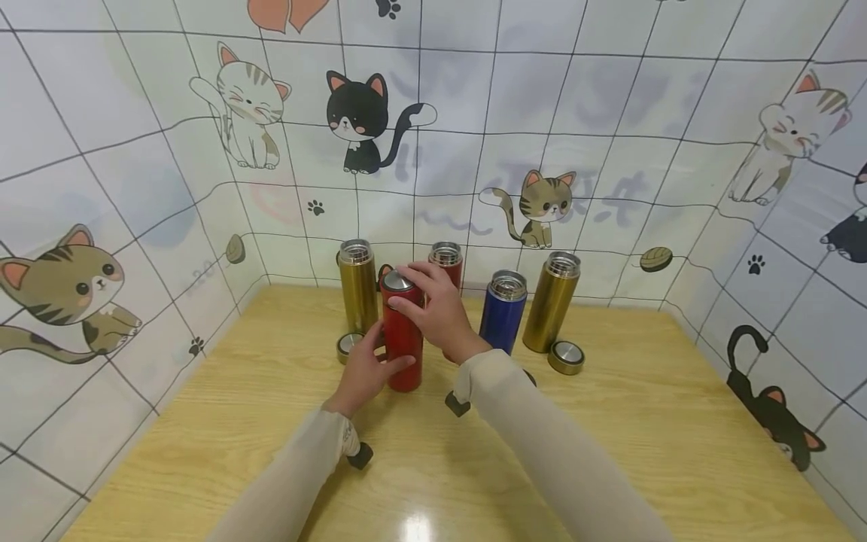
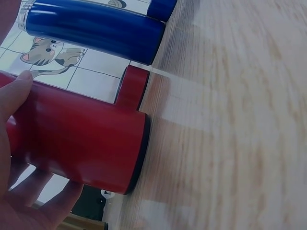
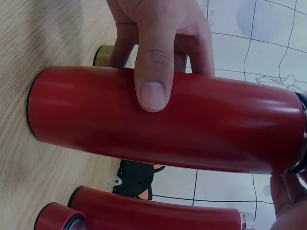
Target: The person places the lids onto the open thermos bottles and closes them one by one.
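Note:
A red thermos bottle (image 1: 404, 346) stands upright on the wooden table. My left hand (image 1: 366, 373) grips its lower body, thumb in front and fingers on the far side; the right wrist view shows that thumb (image 3: 154, 81) across the red wall. At the top, my right hand (image 1: 443, 309) holds the silver-topped lid (image 1: 397, 281) between thumb and fingers, at the bottle's mouth. Whether the lid is fully seated cannot be told. Only a few right fingertips (image 3: 285, 194) show at the edge of the right wrist view.
Behind stand a second red bottle (image 1: 447, 256), a blue bottle (image 1: 503, 312) and gold bottles (image 1: 359, 290) (image 1: 552, 301), all lidless. Gold lids (image 1: 566, 357) (image 1: 347, 348), a red lid (image 3: 60, 218) and a blue lid (image 2: 161, 8) lie near them. Cat-patterned walls (image 1: 460, 150) enclose the table.

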Demonstrator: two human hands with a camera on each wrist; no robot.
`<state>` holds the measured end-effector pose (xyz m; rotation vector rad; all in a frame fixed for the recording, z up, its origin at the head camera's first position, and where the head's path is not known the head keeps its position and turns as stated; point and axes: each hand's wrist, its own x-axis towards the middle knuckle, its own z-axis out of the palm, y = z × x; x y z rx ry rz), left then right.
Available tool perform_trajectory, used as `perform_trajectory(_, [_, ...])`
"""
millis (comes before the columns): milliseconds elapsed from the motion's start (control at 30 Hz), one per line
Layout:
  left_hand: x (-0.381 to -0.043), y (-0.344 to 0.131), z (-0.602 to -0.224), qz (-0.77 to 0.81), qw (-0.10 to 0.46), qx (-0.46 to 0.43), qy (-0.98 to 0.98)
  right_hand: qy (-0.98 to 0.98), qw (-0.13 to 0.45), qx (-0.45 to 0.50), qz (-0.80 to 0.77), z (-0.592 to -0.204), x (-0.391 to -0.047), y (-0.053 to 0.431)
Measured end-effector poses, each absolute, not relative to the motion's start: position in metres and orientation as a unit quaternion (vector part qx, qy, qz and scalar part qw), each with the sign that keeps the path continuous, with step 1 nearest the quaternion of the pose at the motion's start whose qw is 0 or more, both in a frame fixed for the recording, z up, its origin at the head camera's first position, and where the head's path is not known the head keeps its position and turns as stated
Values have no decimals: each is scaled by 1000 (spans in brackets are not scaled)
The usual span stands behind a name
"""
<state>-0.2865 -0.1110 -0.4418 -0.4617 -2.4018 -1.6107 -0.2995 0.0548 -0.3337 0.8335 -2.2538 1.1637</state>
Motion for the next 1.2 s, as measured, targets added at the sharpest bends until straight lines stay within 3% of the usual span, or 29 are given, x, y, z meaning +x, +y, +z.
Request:
perform_trajectory(300, [-286, -111, -441, -547, 117, -159, -814, -816, 160, 329, 447, -333, -299, 65])
perform_trajectory(900, [-288, -109, -438, -541, 108, -154, -820, -812, 139, 331, 461, -331, -297, 71])
perform_trajectory(1200, [-285, -110, -411, -520, 52, -143, -840, -818, 102, 331, 459, -328, -296, 74])
